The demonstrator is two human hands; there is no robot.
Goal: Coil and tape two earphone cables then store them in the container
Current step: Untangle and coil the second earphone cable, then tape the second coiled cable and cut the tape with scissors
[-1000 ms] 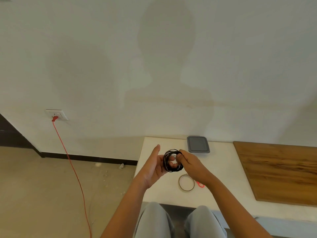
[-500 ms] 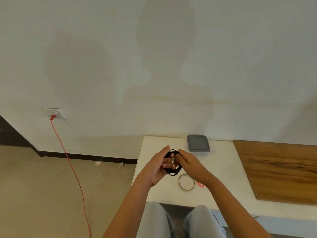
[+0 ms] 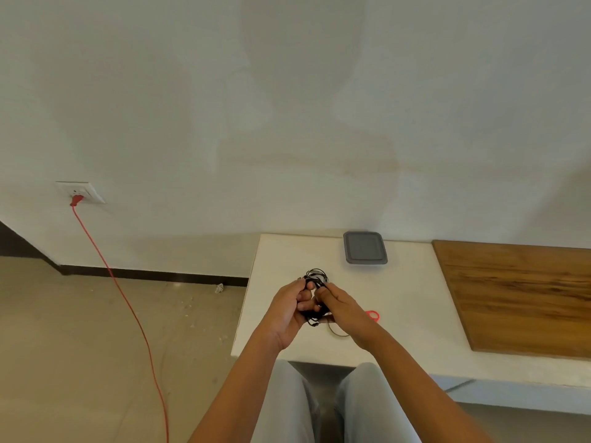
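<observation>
A black earphone cable (image 3: pixel 316 278), wound into a small coil, is pinched between both hands above the white table (image 3: pixel 287 251). My left hand (image 3: pixel 289 306) grips the coil's left side with curled fingers. My right hand (image 3: pixel 343 306) holds its right side, thumb against the loops. Under my right hand lies a clear tape roll (image 3: pixel 335 330), mostly hidden. A grey lidded container (image 3: pixel 364 247) sits shut at the table's back edge, beyond the hands. I see only one cable.
A small red object (image 3: pixel 372 314) lies on the table right of my right hand. A wooden board (image 3: pixel 518 295) covers the table's right part. A red cord (image 3: pixel 128 302) runs from a wall socket (image 3: pixel 80 191) down across the floor at left.
My left hand has closed from an open palm onto the coil. Both hands have drawn together, and the round coil is now squeezed narrower between them.
</observation>
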